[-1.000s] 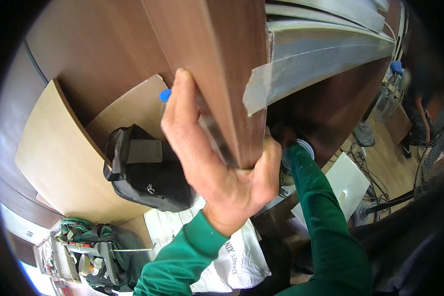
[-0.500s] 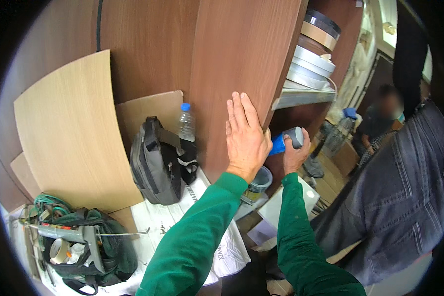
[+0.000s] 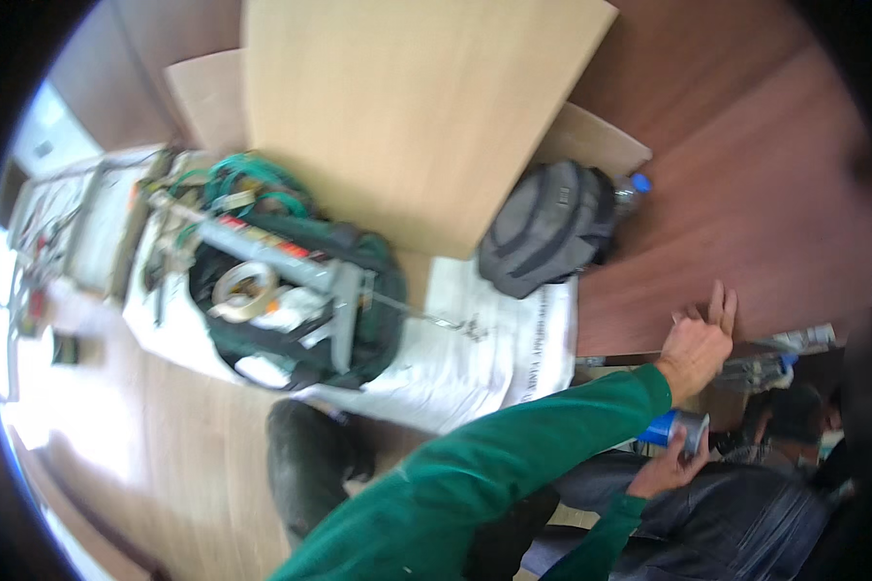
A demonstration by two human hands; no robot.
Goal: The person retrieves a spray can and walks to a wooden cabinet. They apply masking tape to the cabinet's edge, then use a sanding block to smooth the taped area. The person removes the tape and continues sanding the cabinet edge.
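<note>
My left hand (image 3: 696, 352) is at the edge of a large brown wood panel (image 3: 736, 232). Its fingers stretch out against the panel's face and hold nothing. Just below it, my right hand (image 3: 665, 473) grips a blue cylinder with a grey end (image 3: 661, 426), its fingers around the grey part. The cylinder lies roughly sideways, and my left forearm passes close above it. Both sleeves are green. The picture is smeared by motion, so fine detail on the cylinder is lost.
A grey backpack (image 3: 543, 228) and a blue-capped bottle (image 3: 630, 192) stand by the panel. A pale board (image 3: 407, 107) leans behind a tool bag (image 3: 383, 300) holding a caulking gun (image 3: 262, 249) and tape roll (image 3: 225, 302). Dark trousers (image 3: 727, 513) and a person (image 3: 794, 416) are at right.
The view has swung left and tilted, so the tool bag and floor show more. The shelf with the rolls has left view. My right hand still grips the blue cylinder.
</note>
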